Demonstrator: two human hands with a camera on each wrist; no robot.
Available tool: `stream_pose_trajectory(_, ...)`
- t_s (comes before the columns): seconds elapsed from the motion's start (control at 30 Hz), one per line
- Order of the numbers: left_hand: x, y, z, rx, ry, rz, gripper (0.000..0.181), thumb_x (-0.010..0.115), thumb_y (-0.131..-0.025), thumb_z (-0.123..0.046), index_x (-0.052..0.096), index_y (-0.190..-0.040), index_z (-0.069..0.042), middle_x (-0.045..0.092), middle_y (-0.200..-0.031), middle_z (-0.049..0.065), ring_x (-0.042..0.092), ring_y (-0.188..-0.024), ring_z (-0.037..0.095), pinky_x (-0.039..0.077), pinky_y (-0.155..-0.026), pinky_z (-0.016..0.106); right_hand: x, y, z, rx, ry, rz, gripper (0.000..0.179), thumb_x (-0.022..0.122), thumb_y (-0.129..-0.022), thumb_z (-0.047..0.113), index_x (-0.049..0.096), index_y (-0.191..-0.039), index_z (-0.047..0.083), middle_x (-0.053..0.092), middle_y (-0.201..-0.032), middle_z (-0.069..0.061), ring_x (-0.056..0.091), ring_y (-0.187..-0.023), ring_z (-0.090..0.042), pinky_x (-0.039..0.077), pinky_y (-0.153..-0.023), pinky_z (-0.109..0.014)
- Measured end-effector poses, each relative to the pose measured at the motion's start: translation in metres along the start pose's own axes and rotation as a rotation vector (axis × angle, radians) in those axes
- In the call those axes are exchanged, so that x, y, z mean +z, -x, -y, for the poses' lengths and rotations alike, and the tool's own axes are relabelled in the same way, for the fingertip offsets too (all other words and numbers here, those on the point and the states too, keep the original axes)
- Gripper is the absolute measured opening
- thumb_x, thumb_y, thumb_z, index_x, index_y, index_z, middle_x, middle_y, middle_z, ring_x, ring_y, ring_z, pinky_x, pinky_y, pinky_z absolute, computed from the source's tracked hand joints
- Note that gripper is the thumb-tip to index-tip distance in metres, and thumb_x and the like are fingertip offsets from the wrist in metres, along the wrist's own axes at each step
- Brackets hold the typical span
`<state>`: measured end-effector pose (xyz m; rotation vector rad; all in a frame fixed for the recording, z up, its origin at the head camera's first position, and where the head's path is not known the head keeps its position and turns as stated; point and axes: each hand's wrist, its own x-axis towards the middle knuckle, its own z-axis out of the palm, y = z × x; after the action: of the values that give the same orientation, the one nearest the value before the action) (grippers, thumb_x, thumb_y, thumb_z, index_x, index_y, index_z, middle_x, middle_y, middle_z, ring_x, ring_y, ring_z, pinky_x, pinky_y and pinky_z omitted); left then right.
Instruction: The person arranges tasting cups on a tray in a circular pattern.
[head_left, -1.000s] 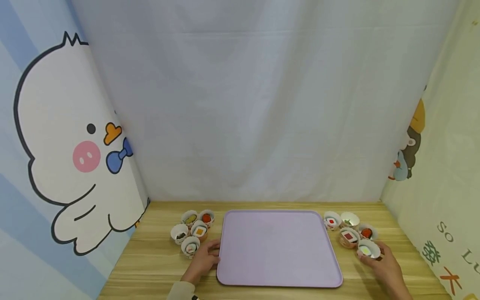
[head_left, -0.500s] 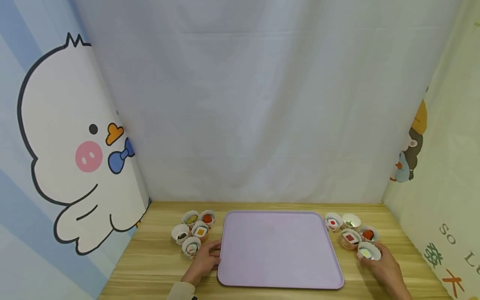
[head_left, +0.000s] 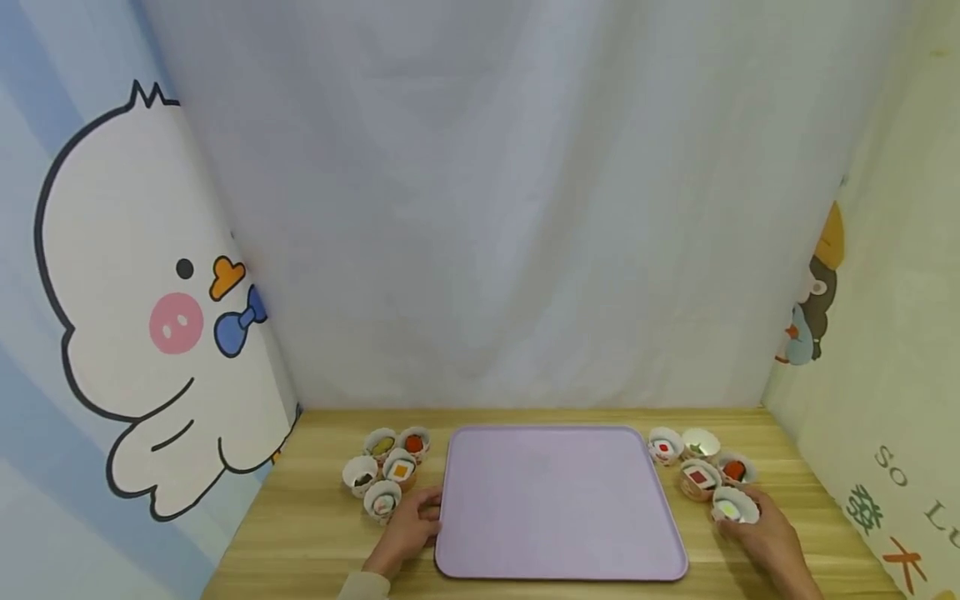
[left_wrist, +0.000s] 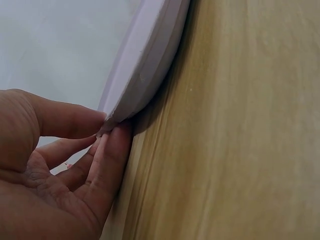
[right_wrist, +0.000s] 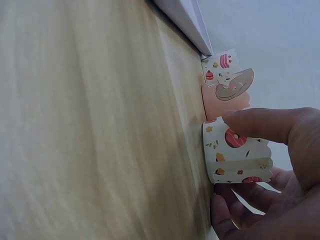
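Note:
A lilac rectangular tray [head_left: 561,504] lies on the wooden table, nothing on it. At its left edge my left hand [head_left: 408,527] pinches the rim; up close in the left wrist view, the thumb is on the tray's rim [left_wrist: 134,82] and the fingers are beneath. To the tray's right, my right hand [head_left: 772,537] grips a scalloped paper baking cup [right_wrist: 235,150] printed with donuts, thumb on one side and fingers on the other. That cup stands upright at the near end of a cluster, a pale item with a yellow-green patch inside it.
Several similar cups are grouped left of the tray, including one with a red item [head_left: 414,444]. Right of it, a pinkish cup [head_left: 697,483] and several others stand close together. A pale curtain [head_left: 480,250] hangs behind the table, with printed cloths at both sides.
The head view has shifted slightly. Both hands keep their places, the left at the tray's rim and the right at the paper baking cup.

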<state>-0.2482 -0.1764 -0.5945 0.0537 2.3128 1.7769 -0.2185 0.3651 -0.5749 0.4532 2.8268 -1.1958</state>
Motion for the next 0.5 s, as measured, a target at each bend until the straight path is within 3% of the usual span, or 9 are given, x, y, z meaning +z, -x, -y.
stream_pose_trajectory(0.27, 0.001, -0.002, 0.009, 0.032, -0.008, 0.007, 0.058, 0.058, -0.079, 0.011, 0.049, -0.137, 0.008, 0.055, -0.128, 0.028, 0.063, -0.100, 0.022, 0.058, -0.070, 0.036, -0.001, 0.006, -0.003, 0.024, 0.025, 0.014, 0.086, 0.074, -0.082, 0.033, 0.031, -0.142, -0.010, 0.036, -0.140, -0.043, 0.043, -0.121, -0.056, 0.038, -0.099, -0.064)
stream_pose_trajectory(0.5, -0.008, -0.002, 0.010, 0.030, -0.012, -0.002, 0.059, 0.058, -0.078, 0.012, 0.049, -0.136, 0.008, 0.055, -0.125, 0.026, 0.060, -0.094, 0.017, 0.058, -0.067, 0.035, 0.004, 0.006, 0.009, 0.014, 0.036, 0.022, 0.090, 0.074, -0.082, 0.040, 0.031, -0.142, -0.011, 0.034, -0.140, -0.043, 0.043, -0.121, -0.057, 0.038, -0.099, -0.065)
